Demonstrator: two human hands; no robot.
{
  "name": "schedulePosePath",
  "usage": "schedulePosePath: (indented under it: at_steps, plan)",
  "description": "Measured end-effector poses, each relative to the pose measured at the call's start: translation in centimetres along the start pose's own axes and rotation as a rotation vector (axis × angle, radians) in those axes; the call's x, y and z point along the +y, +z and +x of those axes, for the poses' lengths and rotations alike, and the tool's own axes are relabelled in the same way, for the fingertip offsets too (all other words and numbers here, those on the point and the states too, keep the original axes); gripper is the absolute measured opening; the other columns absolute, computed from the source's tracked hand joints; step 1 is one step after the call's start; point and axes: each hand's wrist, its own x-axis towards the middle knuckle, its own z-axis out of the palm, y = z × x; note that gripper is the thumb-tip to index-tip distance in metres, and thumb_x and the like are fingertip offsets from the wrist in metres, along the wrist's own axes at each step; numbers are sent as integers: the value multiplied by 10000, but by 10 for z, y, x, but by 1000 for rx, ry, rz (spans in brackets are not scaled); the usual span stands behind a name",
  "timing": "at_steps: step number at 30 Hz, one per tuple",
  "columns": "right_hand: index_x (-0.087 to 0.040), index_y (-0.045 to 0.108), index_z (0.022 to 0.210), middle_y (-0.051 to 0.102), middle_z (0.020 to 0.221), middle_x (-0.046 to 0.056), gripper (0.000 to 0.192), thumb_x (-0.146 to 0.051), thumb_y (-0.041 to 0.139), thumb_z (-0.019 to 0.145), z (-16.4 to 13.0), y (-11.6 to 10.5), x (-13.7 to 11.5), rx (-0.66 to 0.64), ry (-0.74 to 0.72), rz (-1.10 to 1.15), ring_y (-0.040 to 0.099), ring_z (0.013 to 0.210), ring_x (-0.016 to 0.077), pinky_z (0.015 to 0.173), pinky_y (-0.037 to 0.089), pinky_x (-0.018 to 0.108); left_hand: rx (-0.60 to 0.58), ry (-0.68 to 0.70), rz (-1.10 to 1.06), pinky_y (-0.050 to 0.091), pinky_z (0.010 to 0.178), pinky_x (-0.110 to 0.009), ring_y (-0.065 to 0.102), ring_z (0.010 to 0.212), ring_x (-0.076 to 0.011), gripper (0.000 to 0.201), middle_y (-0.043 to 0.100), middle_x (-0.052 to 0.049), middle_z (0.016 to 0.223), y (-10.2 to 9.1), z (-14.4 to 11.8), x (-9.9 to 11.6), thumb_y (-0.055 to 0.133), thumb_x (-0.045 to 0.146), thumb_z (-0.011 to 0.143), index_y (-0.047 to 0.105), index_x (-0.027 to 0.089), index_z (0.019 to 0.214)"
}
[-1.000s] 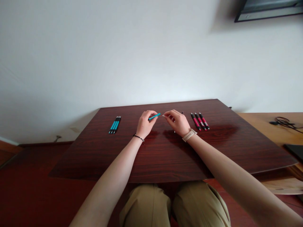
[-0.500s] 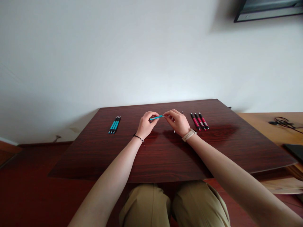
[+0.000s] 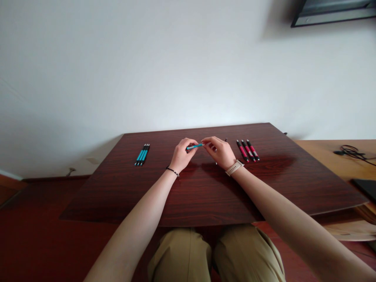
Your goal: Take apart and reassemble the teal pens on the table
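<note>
Over the middle of the table, a turquoise pen barrel (image 3: 194, 147) is held nearly level, tilted slightly up to the right. My left hand (image 3: 183, 152) is closed on it, pinching it between thumb and fingers. The fingertips of my right hand (image 3: 220, 150) are pinched together at the barrel's right end; the small part between them is too fine to make out. A dark tip (image 3: 226, 139) shows just behind my right hand, and the rest of that object is hidden. Three turquoise and black pens (image 3: 142, 154) lie side by side to the left. Three pink and black pens (image 3: 248, 150) lie to the right.
The dark wood table (image 3: 205, 203) ends at the pale wall behind. On the right, a lighter wooden desk (image 3: 314, 150) holds a black cable (image 3: 352, 152) and a dark flat object (image 3: 366, 189). A screen (image 3: 335, 13) hangs at the upper right.
The barrel has shifted slightly to the right, and its end now meets my right fingertips more closely. The pens on both sides lie as before.
</note>
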Motion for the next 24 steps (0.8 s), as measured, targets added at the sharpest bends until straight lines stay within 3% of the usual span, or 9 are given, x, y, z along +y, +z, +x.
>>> schedulePosePath:
  at_steps: [13, 19, 24]
  plan:
    - [-275, 677, 1257, 820, 1173, 39, 236, -251, 597, 1037, -1, -3, -6, -33, 45, 137, 798, 808, 187, 774, 647, 308, 17, -15, -53, 544, 803, -300, 714, 975, -200, 111, 765, -63, 1082, 3, -1, -3, 684, 223, 975, 728, 212, 1076]
    - [-264, 666, 1331, 814, 1137, 38, 327, -215, 552, 1029, -2, -7, -13, -92, -1, 145, 787, 808, 168, 799, 633, 293, 18, -23, -71, 547, 934, -332, 723, 1006, -202, 116, 772, -62, 1103, 2, -2, -5, 667, 255, 1003, 707, 214, 1104]
    - [-245, 596, 1421, 761, 1312, 83, 400, -215, 526, 1028, -1, -9, -14, -42, 46, 47, 755, 842, 176, 816, 608, 303, 57, -70, -216, 550, 913, -322, 734, 950, -180, 194, 766, -60, 1037, 5, 0, -7, 593, 363, 1074, 660, 212, 1174]
